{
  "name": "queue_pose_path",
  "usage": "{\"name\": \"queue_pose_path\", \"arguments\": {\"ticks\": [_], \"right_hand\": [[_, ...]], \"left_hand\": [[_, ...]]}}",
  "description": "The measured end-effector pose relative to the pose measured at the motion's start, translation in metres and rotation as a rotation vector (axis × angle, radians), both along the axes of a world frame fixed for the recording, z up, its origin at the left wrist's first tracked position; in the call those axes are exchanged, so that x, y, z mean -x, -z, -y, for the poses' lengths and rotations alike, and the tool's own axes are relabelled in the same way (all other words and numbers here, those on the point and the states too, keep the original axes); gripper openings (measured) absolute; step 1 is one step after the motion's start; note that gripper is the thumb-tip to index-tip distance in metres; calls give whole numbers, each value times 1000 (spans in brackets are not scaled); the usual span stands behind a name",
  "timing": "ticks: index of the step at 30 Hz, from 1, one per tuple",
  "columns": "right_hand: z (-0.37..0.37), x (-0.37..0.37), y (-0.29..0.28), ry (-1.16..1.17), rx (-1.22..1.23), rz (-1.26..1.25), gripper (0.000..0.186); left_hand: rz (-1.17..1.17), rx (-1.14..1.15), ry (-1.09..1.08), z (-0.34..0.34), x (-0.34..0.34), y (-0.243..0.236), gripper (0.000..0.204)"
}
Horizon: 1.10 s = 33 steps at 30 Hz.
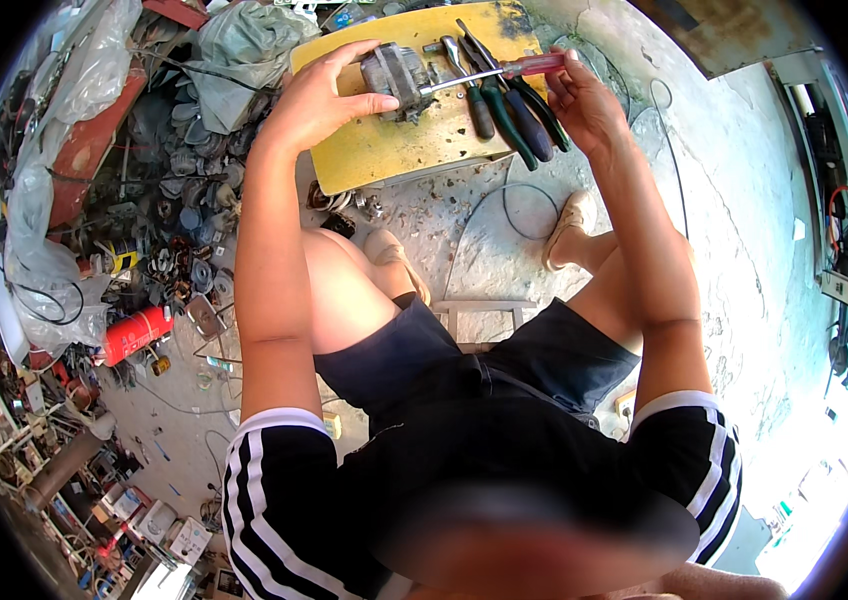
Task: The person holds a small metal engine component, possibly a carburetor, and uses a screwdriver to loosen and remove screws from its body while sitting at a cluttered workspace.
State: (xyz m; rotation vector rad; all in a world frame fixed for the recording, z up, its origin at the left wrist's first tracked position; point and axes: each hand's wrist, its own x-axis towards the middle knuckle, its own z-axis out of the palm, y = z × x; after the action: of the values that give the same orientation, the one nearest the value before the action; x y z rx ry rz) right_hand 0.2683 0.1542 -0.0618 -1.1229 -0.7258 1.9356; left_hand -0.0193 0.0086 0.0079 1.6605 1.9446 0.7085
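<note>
My left hand (314,105) is closed on a grey metal motor-like part (393,78) at the back left of a worn yellow board (364,160). My right hand (584,105) grips the red handle of a screwdriver (534,65) near the board's right edge. The steel shaft reaches leftward to the part's right side; whether its tip touches is hard to tell. Beneath the shaft lie a ratchet-like tool with a dark handle (480,115), green-handled pliers (510,130) and a dark blue-handled tool (534,130). Small dark bits are scattered on the board.
Scrap metal parts (194,190), plastic sheeting (29,220) and a red cylinder (134,335) crowd the left. My legs are spread below the board, beside a low metal frame (484,310). Black cable (509,215) loops on the concrete floor (724,230). A metal cabinet (824,180) stands at right.
</note>
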Motion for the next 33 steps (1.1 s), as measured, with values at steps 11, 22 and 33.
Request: {"name": "queue_pose_path", "arguments": {"ticks": [11, 22, 33], "right_hand": [[-2, 2, 6, 7, -9, -77, 38], [-1, -1, 3, -79, -114, -21, 39], [3, 2, -3, -65, -59, 33, 31]], "left_hand": [[-31, 55, 8, -2, 2, 1, 80], [-59, 45, 15, -2, 3, 2, 80], [-117, 2, 37, -1, 3, 3, 78]]}}
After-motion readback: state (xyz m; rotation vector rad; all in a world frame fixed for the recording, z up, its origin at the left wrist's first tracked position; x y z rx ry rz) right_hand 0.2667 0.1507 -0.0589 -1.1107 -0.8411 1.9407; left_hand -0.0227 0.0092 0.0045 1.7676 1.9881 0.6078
